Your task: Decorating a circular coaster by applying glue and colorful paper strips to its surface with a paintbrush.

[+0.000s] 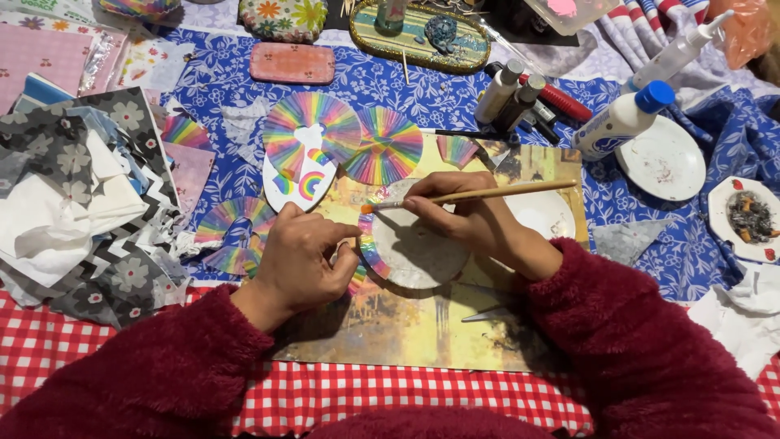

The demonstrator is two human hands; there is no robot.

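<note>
My right hand (471, 218) grips a wooden paintbrush (487, 193) whose orange tip touches the left rim of a white round disc (418, 248). A strip of rainbow paper (370, 248) curves along that left edge. My left hand (305, 258) rests beside the disc, fingertips pinching the rainbow strip near its lower end. Both arms wear dark red fleece sleeves. The disc lies on a yellowish painted board (406, 325).
Two rainbow pleated fans (313, 130) (388, 146) and a heart-shaped cutout (296, 183) lie behind the disc. Glue bottles (621, 120) and small tubes (508, 93) stand at the back right beside white saucers (662, 158). Patterned paper stacks (81, 203) crowd the left. A red checked cloth (341, 398) covers the near edge.
</note>
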